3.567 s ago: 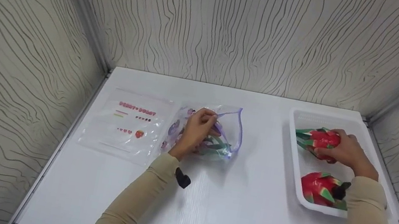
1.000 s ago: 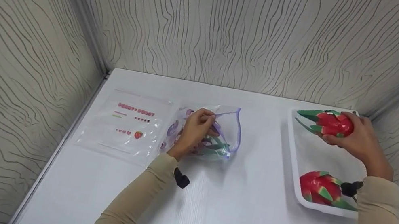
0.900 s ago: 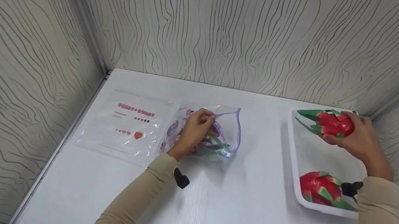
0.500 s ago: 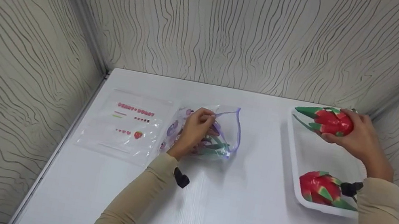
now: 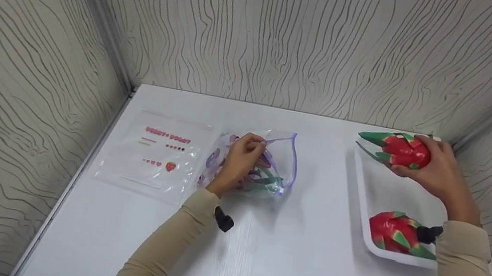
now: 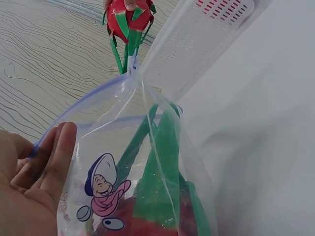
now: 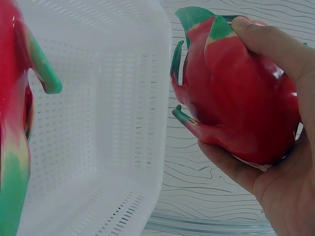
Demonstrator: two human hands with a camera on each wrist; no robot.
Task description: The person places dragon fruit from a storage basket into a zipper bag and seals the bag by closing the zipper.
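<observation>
My right hand (image 5: 440, 172) grips a red toy dragon fruit (image 5: 406, 151), its green leaves pointing left, raised over the far end of a white basket (image 5: 364, 227). The right wrist view shows the fingers and thumb around this dragon fruit (image 7: 241, 93). My left hand (image 5: 242, 160) pinches the purple-edged rim of a clear zip bag (image 5: 284, 157), whose mouth gapes to the right. Inside the bag lies another dragon fruit (image 6: 160, 172), its green leaves toward the opening. A further dragon fruit (image 5: 394, 232) lies in the basket's near end.
A flat clear bag (image 5: 147, 151) with red lettering and a strawberry print lies left of the zip bag. The white table (image 5: 284, 266) is bounded by wood-grain panels (image 5: 265, 30) at the back and sides.
My right hand has lifted the far dragon fruit up out of the basket, and lately it has drifted slightly left. The left hand keeps its place at the bag's rim.
</observation>
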